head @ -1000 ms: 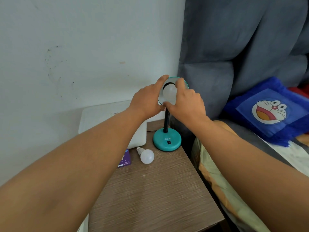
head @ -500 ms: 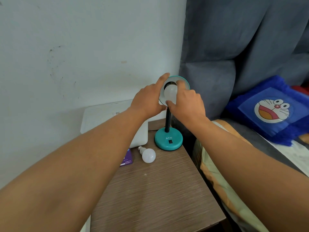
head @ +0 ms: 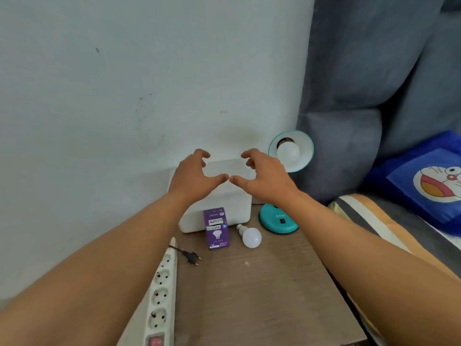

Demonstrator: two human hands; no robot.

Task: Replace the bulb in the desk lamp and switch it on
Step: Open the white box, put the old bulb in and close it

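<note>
A white bulb (head: 288,152) sits in the teal lamp's shade (head: 304,148), both hands, left hand (head: 193,178) and right hand (head: 265,179), empty and half-curled nearby; likely next: fit the loose plug (head: 192,258) squarely into the power strip (head: 159,293)

A home bedroom is indicated by a bed (head: 389,221), a cartoon cushion (head: 424,181) and a bedside counter (head: 262,295).

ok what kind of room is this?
Probably a bedroom: a small wooden bedside table against the wall, a bed with a striped sheet and cartoon cushion beside it, and a teal desk lamp on the table.
</note>
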